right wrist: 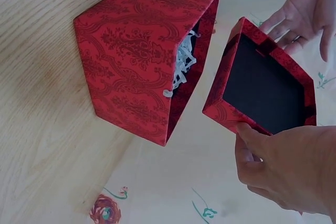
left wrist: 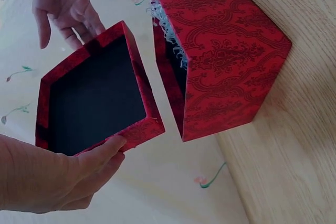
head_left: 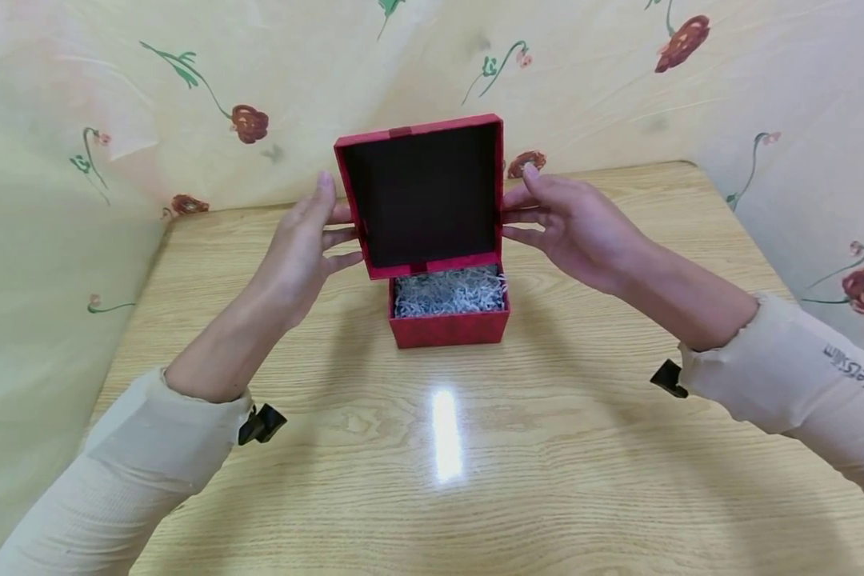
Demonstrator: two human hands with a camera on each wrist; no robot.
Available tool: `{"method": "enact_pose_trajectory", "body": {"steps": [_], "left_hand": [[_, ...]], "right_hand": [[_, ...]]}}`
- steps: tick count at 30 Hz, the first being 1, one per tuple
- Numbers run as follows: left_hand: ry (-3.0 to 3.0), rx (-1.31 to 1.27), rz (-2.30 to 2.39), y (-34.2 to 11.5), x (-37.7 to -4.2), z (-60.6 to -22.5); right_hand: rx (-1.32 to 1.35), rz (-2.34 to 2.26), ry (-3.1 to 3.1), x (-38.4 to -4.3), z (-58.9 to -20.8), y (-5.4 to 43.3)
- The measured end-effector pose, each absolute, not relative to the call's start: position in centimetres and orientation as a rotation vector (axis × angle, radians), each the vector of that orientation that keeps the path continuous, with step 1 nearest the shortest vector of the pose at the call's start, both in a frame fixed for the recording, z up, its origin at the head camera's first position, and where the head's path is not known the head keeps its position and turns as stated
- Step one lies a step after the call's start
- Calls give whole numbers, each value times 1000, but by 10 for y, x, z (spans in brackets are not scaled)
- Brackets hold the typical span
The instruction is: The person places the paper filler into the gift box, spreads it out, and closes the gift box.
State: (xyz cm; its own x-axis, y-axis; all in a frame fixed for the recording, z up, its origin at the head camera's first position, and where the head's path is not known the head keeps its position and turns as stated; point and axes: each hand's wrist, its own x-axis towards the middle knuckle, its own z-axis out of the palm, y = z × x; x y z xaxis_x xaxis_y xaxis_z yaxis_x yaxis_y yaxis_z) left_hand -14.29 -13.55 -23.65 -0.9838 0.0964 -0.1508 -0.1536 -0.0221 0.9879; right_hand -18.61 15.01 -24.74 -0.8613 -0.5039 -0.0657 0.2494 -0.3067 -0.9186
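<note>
A red box lid (head_left: 426, 200) with a black inside is held tilted up, its hollow side facing me. Below it, the red patterned box (head_left: 450, 330) stands on the table, filled with pale shredded paper (head_left: 450, 291). My left hand (head_left: 298, 248) touches the lid's left side with extended fingertips, thumb pointing up and apart from it. On the opposite side, the fingers of my right hand (head_left: 576, 228) press the lid's edge, its thumb also raised away. The left wrist view shows the lid (left wrist: 97, 98) apart from the box (left wrist: 231, 51); so does the right wrist view.
The light wooden table (head_left: 475, 480) reflects a bright strip of light. Behind it and at both sides hangs a pale floral cloth (head_left: 295, 48). A small black clip-like piece (head_left: 262, 424) sticks out at the left cuff, another (head_left: 668, 378) at the right cuff.
</note>
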Motion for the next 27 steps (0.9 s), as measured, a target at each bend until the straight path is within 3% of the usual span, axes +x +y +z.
{"method": "enact_pose_trajectory", "body": {"steps": [27], "left_hand": [[2207,67,2157,-129,-142,-243]], "right_hand": [[-433,-2179,1562,-184,-246,156]]}}
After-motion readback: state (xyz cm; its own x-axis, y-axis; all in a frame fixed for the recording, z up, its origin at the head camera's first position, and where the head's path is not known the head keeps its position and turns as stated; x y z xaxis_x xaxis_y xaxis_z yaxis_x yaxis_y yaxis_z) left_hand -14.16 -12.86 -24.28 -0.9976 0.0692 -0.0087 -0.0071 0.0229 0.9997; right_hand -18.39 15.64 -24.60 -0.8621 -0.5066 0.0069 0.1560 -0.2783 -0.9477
